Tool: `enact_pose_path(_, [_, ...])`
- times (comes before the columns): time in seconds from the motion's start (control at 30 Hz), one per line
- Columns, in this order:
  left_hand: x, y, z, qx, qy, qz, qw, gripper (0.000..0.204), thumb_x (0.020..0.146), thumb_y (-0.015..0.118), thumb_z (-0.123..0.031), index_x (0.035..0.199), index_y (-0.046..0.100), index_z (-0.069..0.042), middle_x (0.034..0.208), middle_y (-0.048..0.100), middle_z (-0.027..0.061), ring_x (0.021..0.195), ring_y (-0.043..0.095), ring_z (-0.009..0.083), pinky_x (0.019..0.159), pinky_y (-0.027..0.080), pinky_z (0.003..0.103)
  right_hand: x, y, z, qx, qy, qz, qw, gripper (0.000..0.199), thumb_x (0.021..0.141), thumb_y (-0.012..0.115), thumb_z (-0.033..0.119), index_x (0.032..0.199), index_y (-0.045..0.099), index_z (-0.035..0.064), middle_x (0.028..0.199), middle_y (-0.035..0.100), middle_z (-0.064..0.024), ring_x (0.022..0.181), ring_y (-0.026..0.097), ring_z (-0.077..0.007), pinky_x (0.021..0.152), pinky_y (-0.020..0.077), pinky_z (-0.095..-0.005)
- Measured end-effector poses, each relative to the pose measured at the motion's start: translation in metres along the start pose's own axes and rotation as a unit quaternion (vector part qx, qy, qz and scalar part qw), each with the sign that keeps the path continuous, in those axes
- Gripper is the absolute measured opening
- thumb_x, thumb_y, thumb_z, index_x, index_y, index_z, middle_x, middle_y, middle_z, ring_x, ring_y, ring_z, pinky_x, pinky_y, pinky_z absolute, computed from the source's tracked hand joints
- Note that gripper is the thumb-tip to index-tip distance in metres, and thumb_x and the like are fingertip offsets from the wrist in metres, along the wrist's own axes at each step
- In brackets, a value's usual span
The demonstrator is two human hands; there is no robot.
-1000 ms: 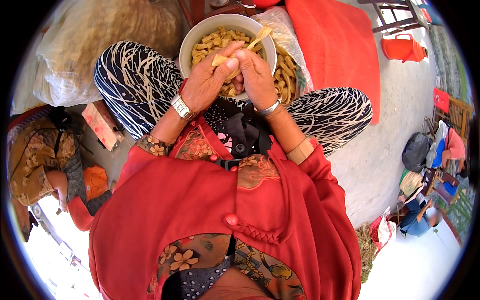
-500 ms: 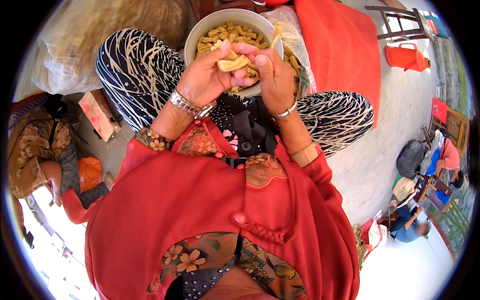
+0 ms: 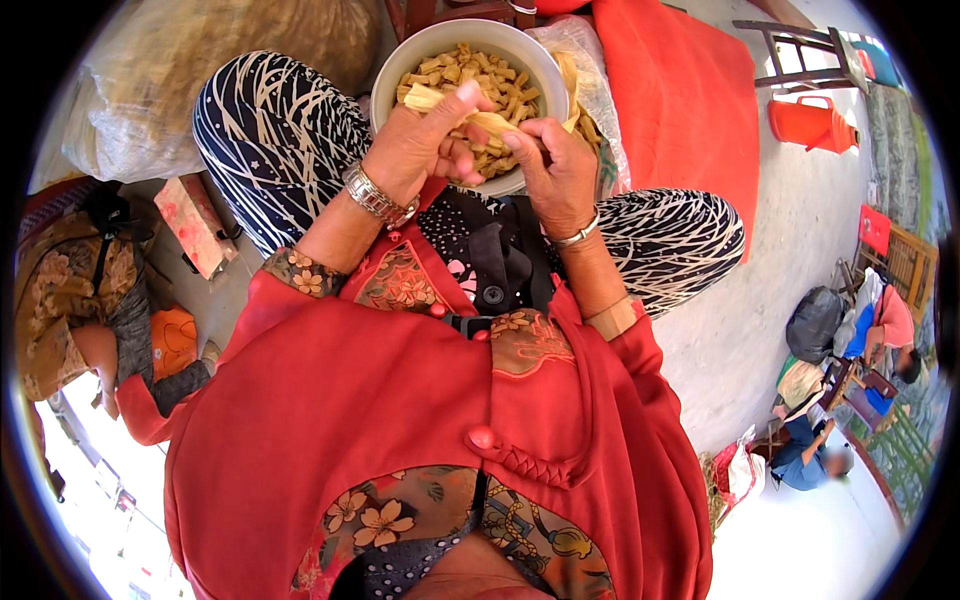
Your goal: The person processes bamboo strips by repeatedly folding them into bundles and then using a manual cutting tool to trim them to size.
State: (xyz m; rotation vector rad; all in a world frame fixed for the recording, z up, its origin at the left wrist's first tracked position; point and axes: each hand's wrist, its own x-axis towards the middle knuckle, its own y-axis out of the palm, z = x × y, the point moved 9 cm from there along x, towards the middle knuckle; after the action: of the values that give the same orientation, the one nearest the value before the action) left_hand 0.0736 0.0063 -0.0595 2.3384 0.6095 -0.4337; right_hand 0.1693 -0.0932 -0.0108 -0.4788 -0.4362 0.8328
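Note:
A pale yellow strip, flat and folded like dried husk or straw, is stretched between my two hands above a white bowl. My left hand, with a metal watch at the wrist, grips one end; a folded end sticks out past the thumb. My right hand, wearing a bangle, pinches the other end between thumb and fingers. Many short, folded yellow pieces fill the bowl between my knees. Longer loose strips lie beside its right rim on clear plastic.
A big translucent sack stands at the left, near a patterned box. Red cloth spreads on the right. Beyond are a dark wooden stool, a red jug and seated people. Another person sits close at the left.
My hands have moved slightly apart. The strip, looped and bunched in my left hand before, is now drawn out longer between both hands.

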Motion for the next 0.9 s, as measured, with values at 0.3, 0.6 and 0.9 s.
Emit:
enact_pose_path(0.3, [0.004,-0.023,-0.016,-0.009,0.055,-0.083,0.995,0.01,0.088,0.06,-0.014,0.092,0.06,-0.005,0.057,0.046,-0.0039,0.04,0.033,0.0027,0.038,0.032,0.019,0.009,0.031,0.011,0.049,0.012,0.106,0.993,0.026,0.091,0.056,0.026,0.081,0.056,0.0018,0.066,0.054,-0.016,0.06,0.056,-0.0329,0.055,0.0427,-0.0375])
enact_pose_path(0.6, [0.018,-0.024,-0.103,-0.01,0.166,-0.056,0.984,0.011,0.088,0.058,-0.014,0.091,0.061,-0.005,0.059,0.045,-0.0036,0.042,0.032,0.0022,0.044,0.035,0.02,0.071,-0.012,0.049,-0.064,-0.123,0.035,0.99,0.029,0.09,0.055,0.029,0.074,0.053,0.005,0.06,0.051,-0.0136,0.056,0.053,-0.0334,0.05,0.0409,-0.0397])
enact_pose_path(0.9, [0.094,0.0,-0.21,0.1,0.295,-0.073,0.947,0.016,0.087,0.063,-0.02,0.093,0.063,-0.005,0.063,0.055,-0.0023,0.043,0.038,0.0017,0.047,0.039,0.02,0.2,-0.065,0.062,-0.254,-0.182,-0.047,0.949,0.033,0.092,0.049,0.038,0.077,0.055,0.0087,0.062,0.056,-0.0125,0.059,0.056,-0.0352,0.052,0.0425,-0.044])
